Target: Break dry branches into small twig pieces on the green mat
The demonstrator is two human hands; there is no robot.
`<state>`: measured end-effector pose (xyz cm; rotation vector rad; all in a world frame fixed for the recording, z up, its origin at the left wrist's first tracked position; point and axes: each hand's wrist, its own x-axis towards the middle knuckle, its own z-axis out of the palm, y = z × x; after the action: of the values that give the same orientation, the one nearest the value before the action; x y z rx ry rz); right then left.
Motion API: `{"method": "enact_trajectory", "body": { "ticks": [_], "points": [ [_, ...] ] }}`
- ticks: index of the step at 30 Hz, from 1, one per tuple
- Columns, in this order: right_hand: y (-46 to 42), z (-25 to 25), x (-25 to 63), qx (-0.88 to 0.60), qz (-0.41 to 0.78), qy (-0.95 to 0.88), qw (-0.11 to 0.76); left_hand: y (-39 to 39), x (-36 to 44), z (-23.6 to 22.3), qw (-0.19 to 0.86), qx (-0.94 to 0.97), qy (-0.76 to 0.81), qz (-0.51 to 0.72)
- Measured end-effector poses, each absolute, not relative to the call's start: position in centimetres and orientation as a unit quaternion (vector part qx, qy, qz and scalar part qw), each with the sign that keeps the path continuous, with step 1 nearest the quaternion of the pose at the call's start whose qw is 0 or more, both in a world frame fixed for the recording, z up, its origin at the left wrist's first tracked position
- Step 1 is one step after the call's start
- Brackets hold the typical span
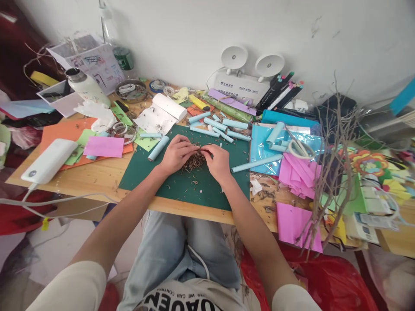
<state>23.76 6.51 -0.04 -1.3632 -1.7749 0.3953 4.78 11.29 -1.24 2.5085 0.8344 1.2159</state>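
Both hands meet over a heap of brown plant bits (193,163) on the dark green mat (175,196). My left hand (177,153) is closed in a pinch, its fingertips pointing right. Facing it, my right hand (216,160) pinches too, and the two sets of fingertips nearly touch. Whatever lies between them is too small to make out. Light blue paper rolls (215,125) lie along the mat's far edge. One more blue roll (158,148) rests left of my left hand, and a longer roll (256,163) extends right from near my right hand.
Dry branches (337,172) stand at the right beside pink paper (296,226) and a blue plastic packet (259,142). A white power bank (48,160) with a cable sits at the left edge. Behind are a bottle (89,86), a tissue roll (168,108) and a twin-lamp unit (241,86).
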Motion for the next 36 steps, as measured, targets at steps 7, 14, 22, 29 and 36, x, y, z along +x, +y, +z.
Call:
{"method": "enact_trajectory", "body": {
  "ticks": [7, 14, 22, 29, 36],
  "points": [
    [6.4, -0.4, 23.3, -0.553, 0.147, -0.72, 0.393, 11.2, 4.9, -1.1, 0.119, 0.863, 0.299, 0.388],
    [6.6, 0.0, 24.5, -0.604, 0.115, -0.673, 0.412, 10.6, 4.9, -0.3, 0.12, 0.826, 0.36, 0.416],
    [6.2, 0.2, 23.7, -0.536, 0.133, -0.727, 0.409, 10.7, 5.0, -0.3, 0.133, 0.817, 0.363, 0.427],
    [6.2, 0.3, 23.1, -0.53, 0.116, -0.725, 0.425, 10.8, 5.1, -0.3, 0.171, 0.826, 0.339, 0.417],
    [6.0, 0.7, 23.8, -0.562, 0.104, -0.704, 0.422, 10.7, 5.3, -0.5, 0.182, 0.837, 0.328, 0.399]
  ]
}}
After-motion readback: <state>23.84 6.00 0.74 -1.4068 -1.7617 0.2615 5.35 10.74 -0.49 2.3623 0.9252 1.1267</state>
